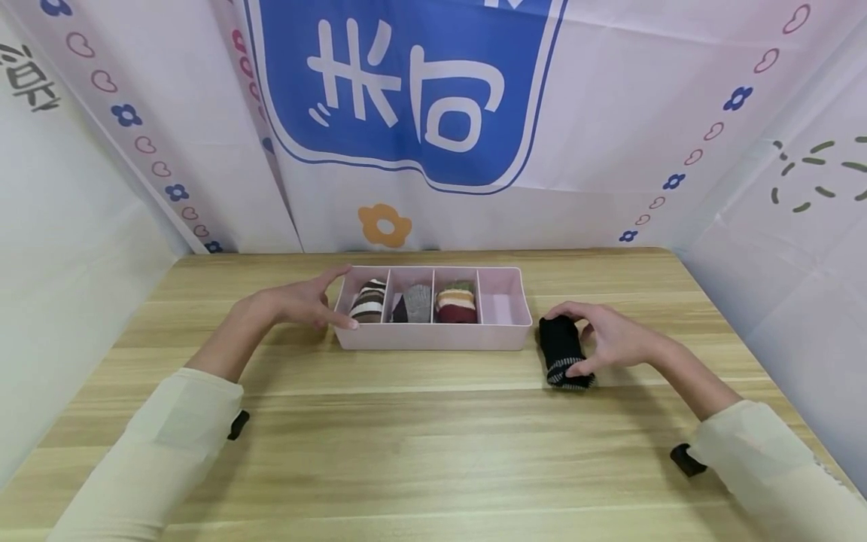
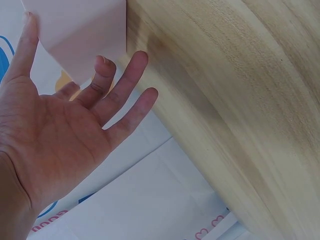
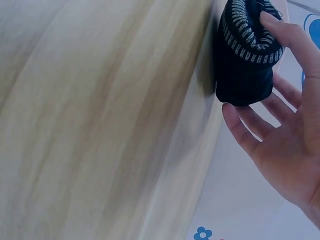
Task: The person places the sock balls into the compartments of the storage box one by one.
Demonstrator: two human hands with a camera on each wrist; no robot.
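A pink box (image 1: 433,337) with several compartments stands on the wooden table (image 1: 420,452). Three compartments each hold a rolled sock: a brown-and-white striped one (image 1: 369,301), a grey one (image 1: 415,303) and a red-and-yellow one (image 1: 455,301). The rightmost compartment (image 1: 503,305) shows only its pink floor. My left hand (image 1: 305,301) is spread, fingertips touching the box's left end; the left wrist view shows the left hand (image 2: 100,95) against the box wall (image 2: 80,35). Right of the box, my right hand (image 1: 609,339) grips a black rolled sock (image 1: 561,346) lying on the table. The right wrist view shows the thumb (image 3: 295,45) on the sock's striped cuff (image 3: 245,37).
Printed cloth walls (image 1: 420,113) close in the table at the back and both sides. The table's right edge (image 1: 779,391) runs close to the right forearm. Bare wood (image 1: 420,452) lies between the box and me.
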